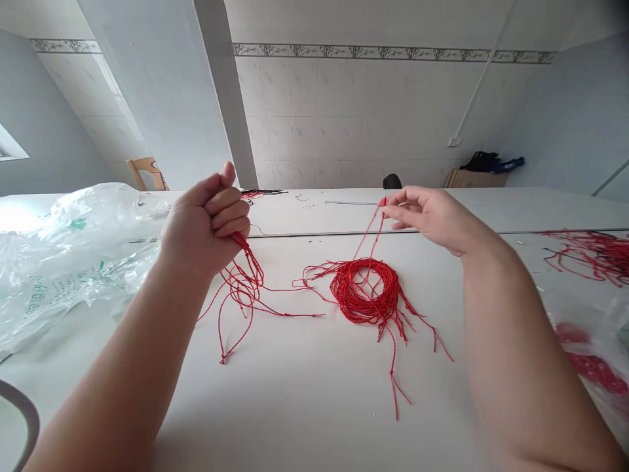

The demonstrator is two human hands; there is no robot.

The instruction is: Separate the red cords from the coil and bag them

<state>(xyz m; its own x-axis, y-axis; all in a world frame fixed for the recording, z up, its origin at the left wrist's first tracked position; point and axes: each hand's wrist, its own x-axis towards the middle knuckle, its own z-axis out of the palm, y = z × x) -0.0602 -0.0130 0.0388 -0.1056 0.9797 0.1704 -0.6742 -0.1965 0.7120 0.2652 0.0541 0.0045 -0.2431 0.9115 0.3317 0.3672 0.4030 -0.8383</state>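
Observation:
My left hand (209, 219) is raised at the left, its fingers curled round a bunch of red braided cords (250, 265). The lower loops and knotted ends of that bunch hang down to the white table (295, 393). At the centre right lies a coiled pile of red cords (363, 292), with several loose ends spread out around it. Above the pile, my right hand (410, 210) pinches a red cord (378, 229) between thumb and fingertips. Two strands of it run down to the coil.
Crumpled clear plastic bags (88, 242) cover the table's left side. More red and black cords (594, 255) lie at the right, above a clear bag with red contents (590, 367). Behind are a thin rod (348, 202), dark cords (263, 192) and a wooden chair (147, 172).

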